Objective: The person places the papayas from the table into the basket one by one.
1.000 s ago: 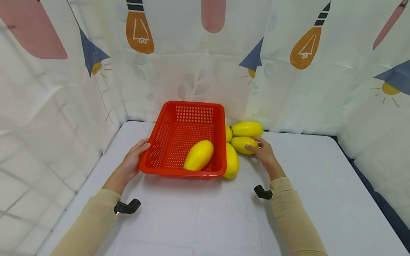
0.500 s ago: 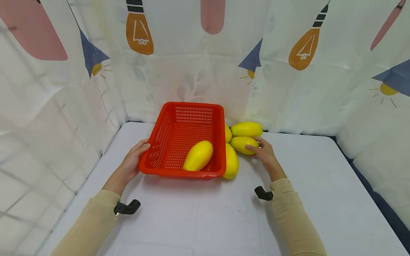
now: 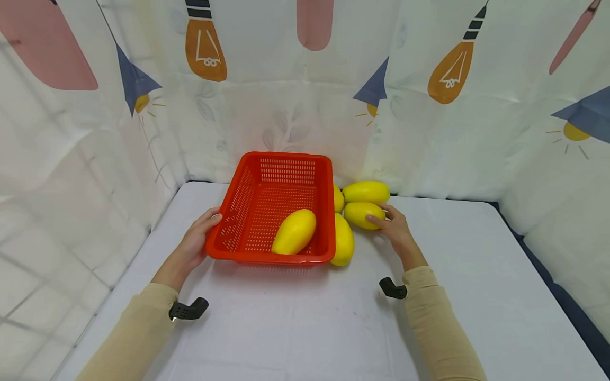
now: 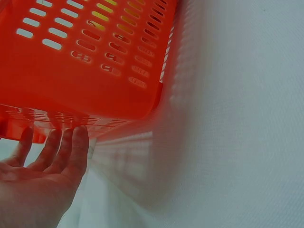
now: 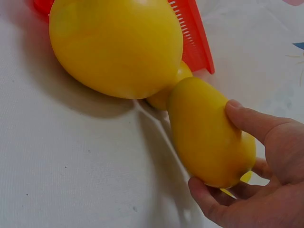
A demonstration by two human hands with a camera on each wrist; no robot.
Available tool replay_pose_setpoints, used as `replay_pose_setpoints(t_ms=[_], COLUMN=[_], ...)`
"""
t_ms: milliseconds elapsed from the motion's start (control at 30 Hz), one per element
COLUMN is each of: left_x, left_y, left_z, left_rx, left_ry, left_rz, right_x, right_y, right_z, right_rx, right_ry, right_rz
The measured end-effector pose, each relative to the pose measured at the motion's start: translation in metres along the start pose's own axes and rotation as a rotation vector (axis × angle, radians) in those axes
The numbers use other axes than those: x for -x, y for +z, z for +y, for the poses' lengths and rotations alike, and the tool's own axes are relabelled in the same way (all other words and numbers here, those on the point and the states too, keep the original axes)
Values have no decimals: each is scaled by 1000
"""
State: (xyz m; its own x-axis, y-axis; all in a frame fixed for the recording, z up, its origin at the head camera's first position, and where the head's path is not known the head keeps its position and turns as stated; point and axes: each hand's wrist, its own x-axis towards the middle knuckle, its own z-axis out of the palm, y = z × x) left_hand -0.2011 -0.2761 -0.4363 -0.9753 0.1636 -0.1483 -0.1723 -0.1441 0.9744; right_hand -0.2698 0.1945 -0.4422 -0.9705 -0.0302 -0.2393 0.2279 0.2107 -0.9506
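Note:
A red perforated plastic basket [image 3: 252, 211] sits on the white table, with one yellow mango [image 3: 295, 232] inside. My left hand [image 3: 195, 241] is at the basket's left side. In the left wrist view its fingers [image 4: 78, 147] are fairly straight, tips against the outer wall. To the right of the basket, my right hand [image 3: 393, 227] holds another mango [image 3: 363, 215] between thumb and fingers. The right wrist view shows the thumb on one side of this held mango [image 5: 209, 137] and fingertips at its near end.
Around the held mango are a mango [image 3: 367, 191] behind it, a larger one [image 3: 343, 241] in front, and one [image 3: 338, 199] partly hidden by the basket. A printed curtain [image 3: 286, 106] hangs behind the white table [image 3: 305, 328].
The held mango has turned or shifted very slightly in my right hand. The small drift of the whole scene is camera motion; my left hand and the basket stay in place.

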Motion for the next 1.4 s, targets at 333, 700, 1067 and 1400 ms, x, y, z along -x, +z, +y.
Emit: replay_pose_setpoints(t_ms=[333, 700, 1067, 1400], left_x=[0, 0, 0, 0], left_y=[0, -1, 0, 0], left_z=[0, -1, 0, 0], left_rx=[-7, -15, -10, 16], left_ry=[3, 9, 1, 9], left_rz=[6, -1, 15, -7], right_x=[1, -1, 2, 5], right_y=[-1, 1, 1, 4], right_z=[-3, -4, -14, -22], right_rx=[20, 38, 43, 24], right_ry=[-21, -74, -87, -90], right_rz=[8, 26, 18, 15])
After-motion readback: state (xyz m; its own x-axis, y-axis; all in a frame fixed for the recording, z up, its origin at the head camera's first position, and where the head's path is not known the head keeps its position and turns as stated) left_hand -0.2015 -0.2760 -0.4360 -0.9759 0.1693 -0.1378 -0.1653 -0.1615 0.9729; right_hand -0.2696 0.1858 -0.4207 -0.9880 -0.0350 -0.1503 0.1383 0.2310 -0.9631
